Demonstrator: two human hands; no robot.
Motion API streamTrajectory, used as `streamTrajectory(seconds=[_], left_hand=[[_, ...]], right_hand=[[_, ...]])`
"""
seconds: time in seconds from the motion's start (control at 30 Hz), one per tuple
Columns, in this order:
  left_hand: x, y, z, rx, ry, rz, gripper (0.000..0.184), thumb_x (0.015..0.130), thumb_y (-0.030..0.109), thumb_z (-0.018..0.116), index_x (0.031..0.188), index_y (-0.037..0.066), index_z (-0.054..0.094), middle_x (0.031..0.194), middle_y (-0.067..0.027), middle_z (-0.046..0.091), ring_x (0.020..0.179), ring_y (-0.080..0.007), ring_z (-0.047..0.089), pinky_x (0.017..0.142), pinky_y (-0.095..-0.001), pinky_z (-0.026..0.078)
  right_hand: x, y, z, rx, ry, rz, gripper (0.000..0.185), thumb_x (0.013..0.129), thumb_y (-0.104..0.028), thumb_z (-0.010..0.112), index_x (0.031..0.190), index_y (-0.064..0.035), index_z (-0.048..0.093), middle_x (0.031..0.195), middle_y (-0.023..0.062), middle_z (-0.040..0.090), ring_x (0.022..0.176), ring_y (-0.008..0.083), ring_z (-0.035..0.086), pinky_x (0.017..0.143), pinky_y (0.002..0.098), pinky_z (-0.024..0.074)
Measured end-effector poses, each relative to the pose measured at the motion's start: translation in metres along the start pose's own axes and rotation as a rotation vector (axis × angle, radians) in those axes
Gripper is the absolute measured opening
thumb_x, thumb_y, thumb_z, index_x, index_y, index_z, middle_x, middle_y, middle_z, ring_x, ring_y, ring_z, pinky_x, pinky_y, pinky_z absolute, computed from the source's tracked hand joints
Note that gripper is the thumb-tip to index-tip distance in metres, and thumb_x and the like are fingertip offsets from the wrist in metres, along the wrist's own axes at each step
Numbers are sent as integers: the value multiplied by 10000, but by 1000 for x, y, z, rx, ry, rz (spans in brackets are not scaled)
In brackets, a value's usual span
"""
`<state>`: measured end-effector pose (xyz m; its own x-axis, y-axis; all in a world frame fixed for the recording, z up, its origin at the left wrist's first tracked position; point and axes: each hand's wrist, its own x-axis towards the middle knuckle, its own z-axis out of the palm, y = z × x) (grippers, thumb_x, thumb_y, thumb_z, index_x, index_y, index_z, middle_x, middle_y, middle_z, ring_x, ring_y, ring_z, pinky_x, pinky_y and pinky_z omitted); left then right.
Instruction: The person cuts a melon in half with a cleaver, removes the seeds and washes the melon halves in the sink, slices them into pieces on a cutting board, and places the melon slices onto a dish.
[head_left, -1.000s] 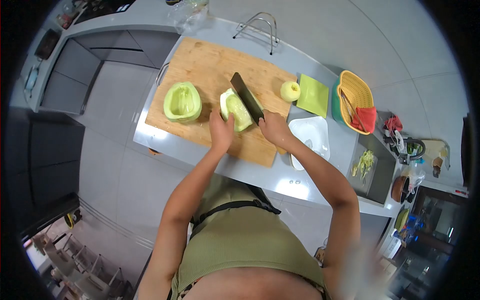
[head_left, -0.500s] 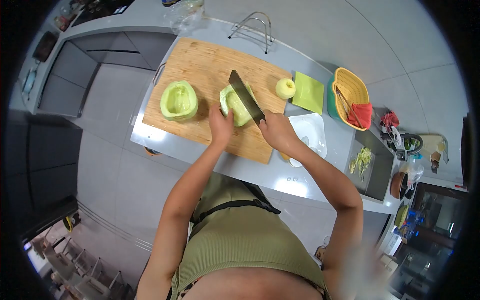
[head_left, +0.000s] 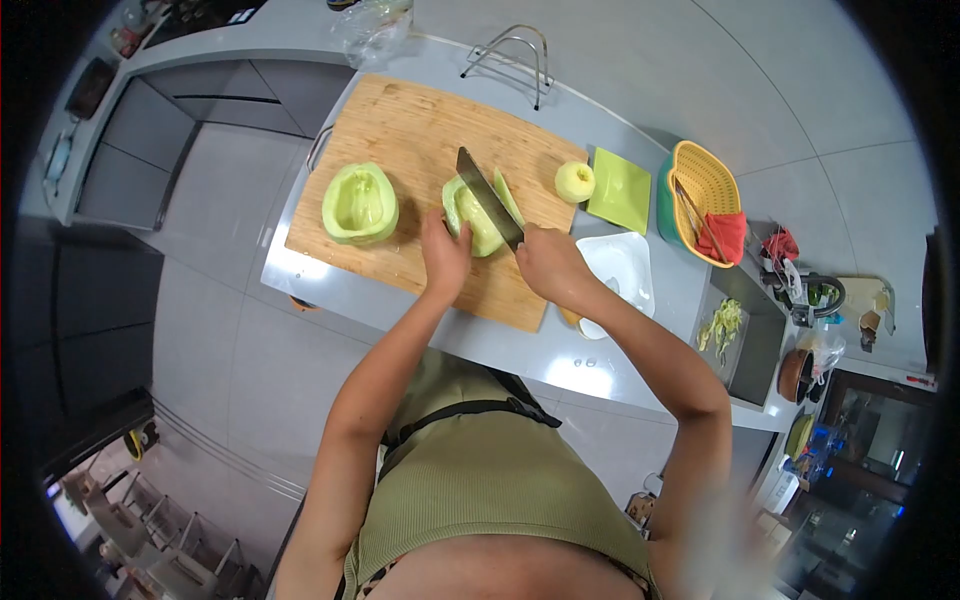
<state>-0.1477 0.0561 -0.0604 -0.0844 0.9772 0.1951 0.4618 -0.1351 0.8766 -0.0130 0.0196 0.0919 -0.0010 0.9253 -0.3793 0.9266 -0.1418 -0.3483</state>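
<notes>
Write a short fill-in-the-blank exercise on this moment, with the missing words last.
1. The knife is in the person's ____ hand.
2. The other hand holds a hollowed green piece on a wooden cutting ____.
3. The cloth at the yellow basket is coloured ____.

Missing words: right; board; red.

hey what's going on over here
A person is cutting a hollowed pale green piece on a wooden board. The right hand holds a broad knife slanting across it, while the left hand grips its near side. A thin strip shows beyond the blade; whether it is fully cut free, I can't tell. Another hollowed piece sits to the left on the board, and a round pale yellow-green item is near the right edge.
</notes>
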Motion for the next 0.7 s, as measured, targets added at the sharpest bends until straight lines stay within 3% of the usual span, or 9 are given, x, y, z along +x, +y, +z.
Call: streamTrajectory(seconds=[0.13,0.23,0.33,0.7], left_hand=[[4,8,-8,-36,-148,-170,354,776,63,670,1055,-41,480,988,-246,530,957,-411,503,836,-448,406],[1,5,-5,-52,-111,-132,325,776,67,671,1026,-40,493,966,-239,537,935,-408,510,823,-445,410],[2,0,-6,-30,-19,-26,306,755,78,706,992,-27,545,858,-174,559,770,-307,536,687,-389,439],[11,0,-6,7,-29,-178,204,737,94,727,852,-20,605,761,-135,555,693,-272,533,648,-384,438]], right_hand=[[19,0,11,-23,-40,14,187,832,-118,521,838,63,570,837,280,633,807,420,633,723,484,507],[22,2,23,0,-8,44,194,832,-128,531,860,62,560,824,278,633,794,414,635,712,483,509],[23,-1,46,-24,38,74,209,836,-144,535,902,54,547,803,273,633,781,408,636,697,488,509],[18,14,25,68,102,-18,213,831,-139,522,897,63,542,790,281,623,749,435,618,711,506,494]])
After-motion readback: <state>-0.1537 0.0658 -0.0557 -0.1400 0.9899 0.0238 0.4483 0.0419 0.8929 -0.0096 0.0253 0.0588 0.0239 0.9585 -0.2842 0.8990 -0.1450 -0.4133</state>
